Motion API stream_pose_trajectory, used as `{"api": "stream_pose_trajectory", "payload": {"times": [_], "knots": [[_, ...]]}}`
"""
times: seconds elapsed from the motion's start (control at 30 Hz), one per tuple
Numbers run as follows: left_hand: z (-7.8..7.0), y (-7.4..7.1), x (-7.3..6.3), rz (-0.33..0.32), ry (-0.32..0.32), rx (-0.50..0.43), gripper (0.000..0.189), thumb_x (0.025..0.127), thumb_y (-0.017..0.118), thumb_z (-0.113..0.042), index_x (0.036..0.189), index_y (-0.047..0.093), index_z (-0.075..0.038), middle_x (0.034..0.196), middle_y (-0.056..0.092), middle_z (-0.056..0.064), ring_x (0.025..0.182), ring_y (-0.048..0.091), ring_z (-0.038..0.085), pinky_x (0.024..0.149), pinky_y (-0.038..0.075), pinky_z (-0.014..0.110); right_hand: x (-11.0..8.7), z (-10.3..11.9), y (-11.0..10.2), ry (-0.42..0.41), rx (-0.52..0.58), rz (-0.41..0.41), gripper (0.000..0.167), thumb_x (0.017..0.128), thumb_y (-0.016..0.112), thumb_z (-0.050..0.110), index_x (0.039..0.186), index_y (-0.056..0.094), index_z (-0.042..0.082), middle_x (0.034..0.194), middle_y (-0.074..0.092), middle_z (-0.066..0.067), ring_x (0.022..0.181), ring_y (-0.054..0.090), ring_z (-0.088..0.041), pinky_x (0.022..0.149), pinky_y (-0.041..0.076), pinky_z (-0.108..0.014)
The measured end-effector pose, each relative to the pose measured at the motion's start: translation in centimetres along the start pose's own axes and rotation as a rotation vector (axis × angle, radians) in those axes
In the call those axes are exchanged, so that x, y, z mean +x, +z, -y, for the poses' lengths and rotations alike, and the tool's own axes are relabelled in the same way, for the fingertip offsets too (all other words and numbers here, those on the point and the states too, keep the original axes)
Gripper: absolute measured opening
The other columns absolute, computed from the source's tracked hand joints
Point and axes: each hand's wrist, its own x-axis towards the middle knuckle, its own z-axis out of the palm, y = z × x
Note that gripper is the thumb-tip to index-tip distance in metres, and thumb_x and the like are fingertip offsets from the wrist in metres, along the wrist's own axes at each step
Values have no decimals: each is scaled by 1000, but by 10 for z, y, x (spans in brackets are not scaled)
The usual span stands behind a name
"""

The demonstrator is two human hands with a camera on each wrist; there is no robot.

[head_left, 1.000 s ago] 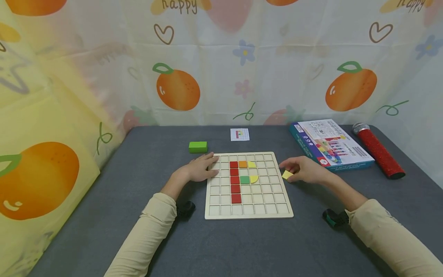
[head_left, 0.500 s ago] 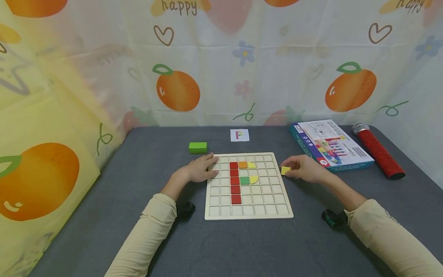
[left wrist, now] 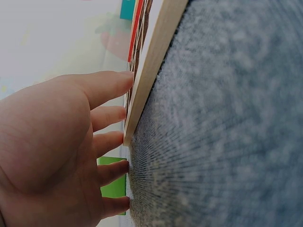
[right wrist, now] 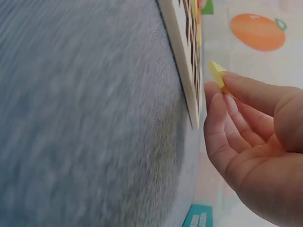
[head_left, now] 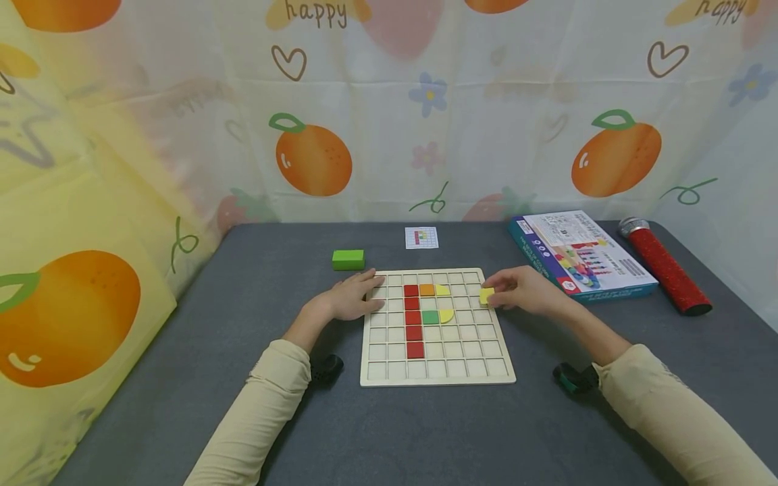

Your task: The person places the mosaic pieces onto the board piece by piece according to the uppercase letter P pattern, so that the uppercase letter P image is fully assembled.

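A wooden grid board (head_left: 437,373) lies on the dark table, bearing a column of red square tiles (head_left: 413,316), an orange tile (head_left: 427,289), a green tile (head_left: 430,317) and two yellow pieces, one with a rounded side (head_left: 446,316). My left hand (head_left: 348,297) rests on the board's left edge, fingers spread and fairly straight; the left wrist view shows the thumb on the frame (left wrist: 150,61). Between thumb and fingers my right hand (head_left: 523,290) pinches a yellow square tile (head_left: 486,295), which overlaps the board's upper right edge in the head view and is tilted in the right wrist view.
Behind the board lies a small card (head_left: 421,237) printed with a coloured grid pattern. A green block (head_left: 348,260) sits past my left fingers. At the back right are a flat box (head_left: 583,253) and a red microphone (head_left: 665,266). A printed curtain hangs behind the table.
My right hand has moved left with the yellow tile, from beside the board to its right edge, and the tile has turned in the fingers. The left hand stays put.
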Motion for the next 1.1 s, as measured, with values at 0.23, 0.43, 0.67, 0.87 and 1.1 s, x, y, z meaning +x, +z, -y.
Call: {"api": "stream_pose_trajectory", "payload": {"times": [0.23, 0.43, 0.67, 0.87, 1.1], "knots": [[0, 1, 0, 3, -8, 5, 61, 101, 46, -34, 151, 27, -6, 156, 16, 18, 142, 14, 36, 109, 14, 58, 12, 4, 10, 45, 77, -14, 38, 89, 70, 17, 120, 62, -4, 95, 66, -10, 83, 63, -22, 77, 54, -32], [0, 1, 0, 5, -11, 9, 60, 101, 46, -34, 151, 27, -6, 156, 16, 18, 142, 14, 36, 109, 15, 58, 18, 10, 20, 64, 63, -3, 38, 89, 70, 19, 120, 65, -1, 91, 67, -8, 78, 58, -22, 69, 48, -31], [-1, 0, 1, 5, -7, 15, 61, 101, 46, -34, 151, 27, -5, 156, 15, 18, 142, 14, 36, 109, 15, 57, 26, 15, 28, 95, 108, 13, 33, 89, 70, 14, 117, 64, -2, 87, 68, -8, 72, 62, -18, 65, 51, -27], [-2, -1, 0, 5, -1, 10, 60, 101, 46, -34, 151, 28, -4, 156, 16, 19, 141, 14, 38, 109, 15, 58, 30, 16, 33, 100, 142, 16, 32, 89, 69, 12, 116, 64, -5, 86, 68, -9, 70, 63, -16, 64, 53, -27], [0, 0, 1, 5, 4, 12, 60, 101, 45, -34, 151, 27, -5, 156, 15, 19, 141, 14, 38, 109, 14, 58, 33, 20, 38, 100, 198, 14, 34, 89, 69, 10, 117, 62, -8, 87, 70, -12, 70, 65, -17, 64, 54, -27]]}}
